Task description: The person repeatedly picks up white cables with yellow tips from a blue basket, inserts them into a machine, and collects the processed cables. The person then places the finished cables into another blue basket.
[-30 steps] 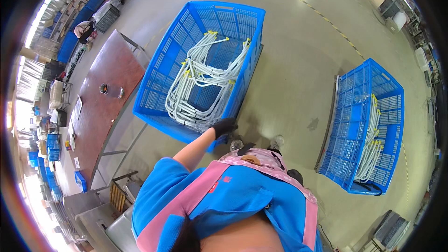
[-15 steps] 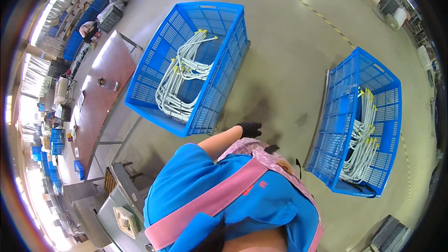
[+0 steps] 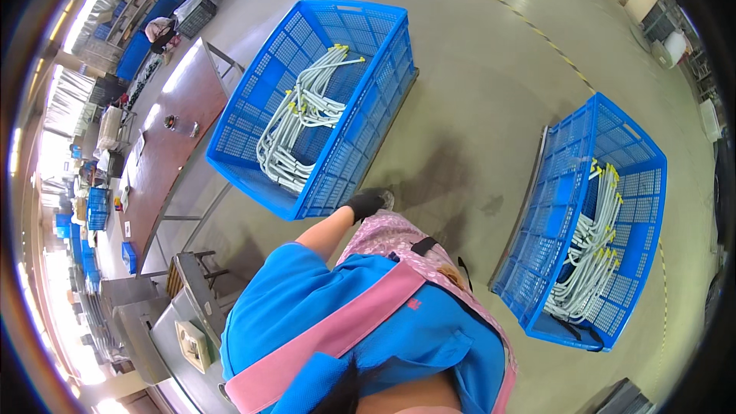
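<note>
My left hand [image 3: 366,205], in a black glove, hangs in front of my pink patterned apron [image 3: 387,234], close to the near corner of a blue crate. Its fingers are too unclear to read. A small greyish shape [image 3: 388,200] shows just beyond the glove; I cannot make out what it is. That large blue mesh crate [image 3: 377,100] holds several bent white tubes [image 3: 307,111] with yellow ends. On the right stands a second blue crate [image 3: 563,215], also with white tubes [image 3: 594,249] inside. My right hand is out of sight.
A long reddish-brown table [image 3: 165,153] runs along the left, with a clear bottle [image 3: 184,126] on it. Grey machinery [image 3: 172,330] stands at the lower left. Two people bend over at the far left. A striped line [image 3: 529,24] crosses the floor.
My left hand has swung left, nearer the left crate's corner. The right crate sits lower in view, and the view has shifted slightly.
</note>
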`<state>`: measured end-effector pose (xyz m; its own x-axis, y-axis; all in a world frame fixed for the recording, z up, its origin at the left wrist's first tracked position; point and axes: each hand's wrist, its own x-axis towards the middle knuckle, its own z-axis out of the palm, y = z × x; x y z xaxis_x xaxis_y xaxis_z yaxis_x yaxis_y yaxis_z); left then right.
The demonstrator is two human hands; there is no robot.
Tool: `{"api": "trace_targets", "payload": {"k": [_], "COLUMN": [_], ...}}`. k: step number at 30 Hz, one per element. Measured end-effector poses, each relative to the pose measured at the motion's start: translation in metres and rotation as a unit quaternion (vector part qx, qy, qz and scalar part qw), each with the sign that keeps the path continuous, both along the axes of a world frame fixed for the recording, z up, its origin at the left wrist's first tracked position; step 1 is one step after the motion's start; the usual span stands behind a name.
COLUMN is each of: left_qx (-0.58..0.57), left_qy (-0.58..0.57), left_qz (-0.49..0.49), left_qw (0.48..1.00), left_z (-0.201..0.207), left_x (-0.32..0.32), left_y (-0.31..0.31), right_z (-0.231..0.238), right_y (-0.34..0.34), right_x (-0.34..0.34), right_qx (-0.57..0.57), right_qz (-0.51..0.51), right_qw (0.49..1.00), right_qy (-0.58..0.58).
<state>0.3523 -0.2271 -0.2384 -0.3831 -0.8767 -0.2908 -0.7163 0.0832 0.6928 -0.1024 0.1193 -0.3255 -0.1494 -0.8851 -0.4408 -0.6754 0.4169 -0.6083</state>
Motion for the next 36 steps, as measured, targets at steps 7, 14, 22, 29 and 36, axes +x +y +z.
{"api": "trace_targets", "payload": {"k": [7, 14, 22, 29, 36], "left_qx": [0.002, 0.095, 0.292, 0.333, 0.313], "left_qy": [-0.175, -0.212, -0.179, -0.274, -0.353], "left_qz": [0.229, 0.352, 0.324, 0.23, 0.074], "left_qw": [0.957, 0.907, 0.882, 0.872, 0.879], "left_z": [0.011, -0.075, -0.174, -0.265, -0.363], "left_x": [0.128, 0.282, 0.366, 0.375, 0.371], "left_y": [-0.04, -0.149, -0.271, -0.318, -0.323], "right_z": [0.024, 0.083, 0.058, 0.021, -0.011], "right_y": [-0.107, -0.32, -0.7, -0.861, -0.851], "right_x": [0.02, 0.15, 0.377, 0.494, 0.496], "right_qx": [0.024, 0.092, -0.139, -0.093, -0.19], "right_qz": [0.036, -0.018, 0.248, 0.15, 0.21], "right_qw": [0.999, 0.995, 0.956, 0.958, 0.902], "right_qy": [-0.028, -0.031, 0.072, 0.225, 0.326]}}
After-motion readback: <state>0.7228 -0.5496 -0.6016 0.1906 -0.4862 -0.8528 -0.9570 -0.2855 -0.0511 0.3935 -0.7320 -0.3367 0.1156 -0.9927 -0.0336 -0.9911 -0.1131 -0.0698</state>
